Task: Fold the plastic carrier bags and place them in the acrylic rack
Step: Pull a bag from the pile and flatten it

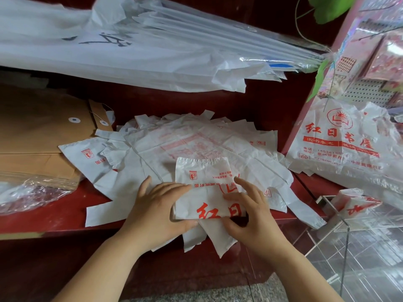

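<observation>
Red shelf point(54, 216), envelopes point(39, 131), pile point(196, 144) beneath bag point(202, 205)

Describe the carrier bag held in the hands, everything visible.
The carrier bag is thin, crinkled white plastic with red characters and a small red logo, folded into a rough rectangle. It lies atop the pile of unfolded bags on the red shelf. The left hand holds its left edge; the right hand pinches its right side.

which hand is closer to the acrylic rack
Right. The right hand holds the right edge of the bag, just left of the rack; the left hand holds its other edge, farther away.
</observation>
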The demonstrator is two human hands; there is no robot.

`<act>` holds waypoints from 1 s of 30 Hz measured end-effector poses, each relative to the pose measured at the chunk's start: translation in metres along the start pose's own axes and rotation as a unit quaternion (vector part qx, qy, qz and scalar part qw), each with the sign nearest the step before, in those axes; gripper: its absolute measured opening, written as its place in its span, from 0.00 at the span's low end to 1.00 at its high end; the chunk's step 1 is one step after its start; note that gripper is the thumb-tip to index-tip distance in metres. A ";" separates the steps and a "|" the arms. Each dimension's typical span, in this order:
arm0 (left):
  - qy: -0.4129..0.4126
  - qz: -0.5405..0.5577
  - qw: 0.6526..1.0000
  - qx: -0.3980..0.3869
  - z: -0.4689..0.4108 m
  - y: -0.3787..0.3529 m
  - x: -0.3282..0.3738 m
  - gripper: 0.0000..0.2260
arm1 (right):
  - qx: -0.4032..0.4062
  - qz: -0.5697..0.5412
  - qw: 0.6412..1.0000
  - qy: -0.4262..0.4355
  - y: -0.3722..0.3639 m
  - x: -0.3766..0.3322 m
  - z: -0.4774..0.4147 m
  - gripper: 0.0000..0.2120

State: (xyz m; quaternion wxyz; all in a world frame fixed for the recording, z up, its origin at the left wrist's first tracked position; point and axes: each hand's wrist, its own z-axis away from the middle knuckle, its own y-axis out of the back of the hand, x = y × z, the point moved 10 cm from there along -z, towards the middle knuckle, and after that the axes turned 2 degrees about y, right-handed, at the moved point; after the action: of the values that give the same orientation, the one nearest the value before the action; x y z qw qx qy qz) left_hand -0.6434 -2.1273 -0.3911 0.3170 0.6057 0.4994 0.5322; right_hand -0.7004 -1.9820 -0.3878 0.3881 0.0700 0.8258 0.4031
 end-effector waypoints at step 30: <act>0.151 0.038 0.978 0.140 -0.005 0.015 -0.012 0.20 | 0.121 0.044 0.980 -0.153 0.016 0.023 -0.002 0.18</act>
State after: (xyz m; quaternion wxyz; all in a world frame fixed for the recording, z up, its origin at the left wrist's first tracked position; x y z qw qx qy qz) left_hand -0.6430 -2.1439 -0.3802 0.1300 0.5753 0.5878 0.5537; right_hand -0.7208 -1.9625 -0.3896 0.4804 0.2136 0.7954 0.3014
